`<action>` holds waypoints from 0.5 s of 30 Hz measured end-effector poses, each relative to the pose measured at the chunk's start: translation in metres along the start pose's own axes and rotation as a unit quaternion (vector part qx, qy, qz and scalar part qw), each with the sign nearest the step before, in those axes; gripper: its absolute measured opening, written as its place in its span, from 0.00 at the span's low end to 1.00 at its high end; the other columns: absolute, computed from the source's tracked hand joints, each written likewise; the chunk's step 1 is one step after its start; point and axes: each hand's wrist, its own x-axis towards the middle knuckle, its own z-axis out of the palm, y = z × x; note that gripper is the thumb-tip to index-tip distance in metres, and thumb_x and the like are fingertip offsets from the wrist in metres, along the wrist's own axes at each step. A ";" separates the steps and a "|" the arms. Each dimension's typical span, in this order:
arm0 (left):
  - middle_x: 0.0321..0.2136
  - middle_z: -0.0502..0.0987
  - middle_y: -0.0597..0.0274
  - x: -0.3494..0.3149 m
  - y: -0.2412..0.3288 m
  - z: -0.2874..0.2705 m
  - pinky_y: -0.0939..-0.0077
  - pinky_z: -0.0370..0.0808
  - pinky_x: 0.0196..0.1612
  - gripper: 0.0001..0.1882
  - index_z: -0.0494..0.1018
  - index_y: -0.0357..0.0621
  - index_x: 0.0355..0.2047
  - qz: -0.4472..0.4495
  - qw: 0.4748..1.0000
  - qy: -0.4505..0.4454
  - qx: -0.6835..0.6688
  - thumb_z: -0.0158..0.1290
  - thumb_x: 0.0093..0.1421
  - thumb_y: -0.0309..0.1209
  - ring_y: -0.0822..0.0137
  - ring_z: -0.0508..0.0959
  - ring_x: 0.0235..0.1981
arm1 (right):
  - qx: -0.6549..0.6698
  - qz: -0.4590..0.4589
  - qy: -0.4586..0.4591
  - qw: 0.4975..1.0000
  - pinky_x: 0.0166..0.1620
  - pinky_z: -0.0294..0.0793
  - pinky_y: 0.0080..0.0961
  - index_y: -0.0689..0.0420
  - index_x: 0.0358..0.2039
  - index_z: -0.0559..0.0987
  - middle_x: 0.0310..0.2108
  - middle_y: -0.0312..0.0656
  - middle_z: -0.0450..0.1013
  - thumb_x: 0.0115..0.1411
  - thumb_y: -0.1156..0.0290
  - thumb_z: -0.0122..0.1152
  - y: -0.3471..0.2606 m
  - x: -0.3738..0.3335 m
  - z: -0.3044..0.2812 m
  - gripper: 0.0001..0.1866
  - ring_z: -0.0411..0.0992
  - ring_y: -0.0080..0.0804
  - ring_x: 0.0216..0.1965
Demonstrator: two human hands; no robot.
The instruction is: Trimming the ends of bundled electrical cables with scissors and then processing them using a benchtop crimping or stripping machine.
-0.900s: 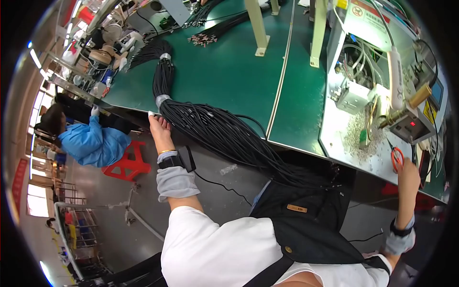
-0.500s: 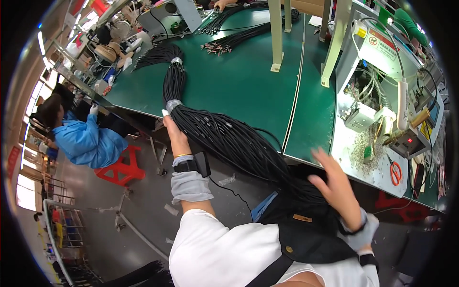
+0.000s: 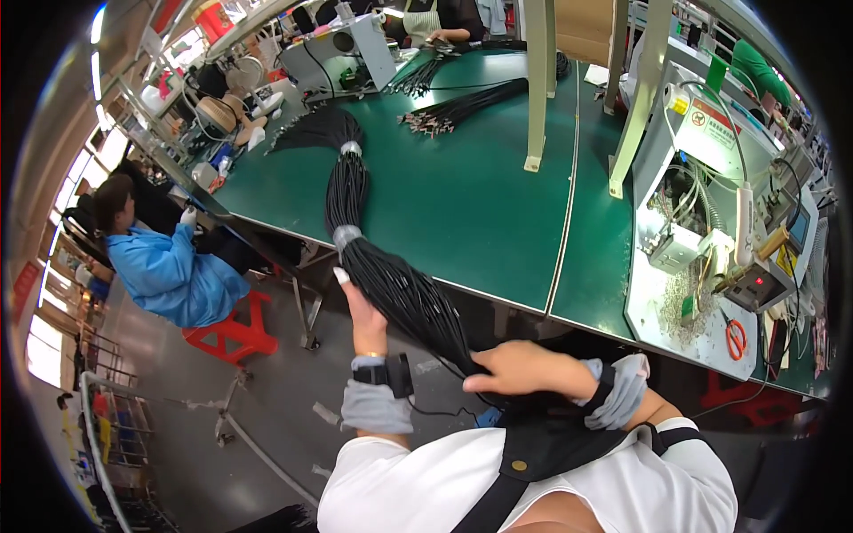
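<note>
A thick bundle of black cables (image 3: 347, 186), tied with pale clear wrap (image 3: 346, 235) in two places, runs from the green table over its front edge toward my body. My left hand (image 3: 362, 311) grips it from below, just past the nearer wrap; the thumb shows and the other fingers are hidden under the cables. Close to my body, my right hand (image 3: 515, 367) closes over the bundle's narrowing near part. Its fingertips wrap out of sight, and the cables' near ends are hidden behind this hand and my dark apron (image 3: 560, 455).
More black cables (image 3: 466, 105) lie farther back on the green table (image 3: 444, 209). A lit machine (image 3: 693, 240) stands at right, with red-handled scissors (image 3: 735, 339) beside it. Metal posts (image 3: 537, 107) rise from the table. At left, a person in blue (image 3: 182, 275) sits on a red stool (image 3: 235, 333).
My right hand has swung left from open air, fingers spread, onto the near part of the bundle. The hanging cables have narrowed together there. My left hand keeps its hold below the wrap.
</note>
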 end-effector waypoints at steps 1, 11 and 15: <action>0.42 0.71 0.58 -0.009 0.002 0.005 0.62 0.68 0.48 0.32 0.64 0.46 0.47 -0.020 1.000 0.020 -0.002 0.34 0.56 0.59 0.58 0.71 0.43 | -0.001 0.000 0.004 1.000 0.43 0.68 0.32 0.68 0.42 0.69 0.38 0.61 0.68 0.53 0.41 0.44 0.004 0.003 -0.012 0.37 0.70 0.48 0.40; 0.44 0.68 0.50 -0.104 0.021 0.052 0.55 0.69 0.45 0.32 0.60 0.39 0.48 -0.074 0.997 0.019 0.025 0.40 0.54 0.54 0.53 0.72 0.41 | 0.650 -0.025 0.048 0.758 0.50 0.61 0.29 0.63 0.52 0.59 0.49 0.51 0.63 0.56 0.42 0.40 0.004 0.103 -0.059 0.36 0.64 0.36 0.48; 0.39 0.69 0.52 -0.122 0.020 0.081 0.52 0.71 0.40 0.31 0.60 0.40 0.47 -0.134 0.987 -0.017 0.087 0.41 0.54 0.53 0.54 0.73 0.38 | 0.784 0.069 -0.091 0.611 0.55 0.56 0.35 0.62 0.56 0.53 0.54 0.53 0.56 0.51 0.36 0.42 -0.032 0.169 -0.060 0.45 0.59 0.39 0.53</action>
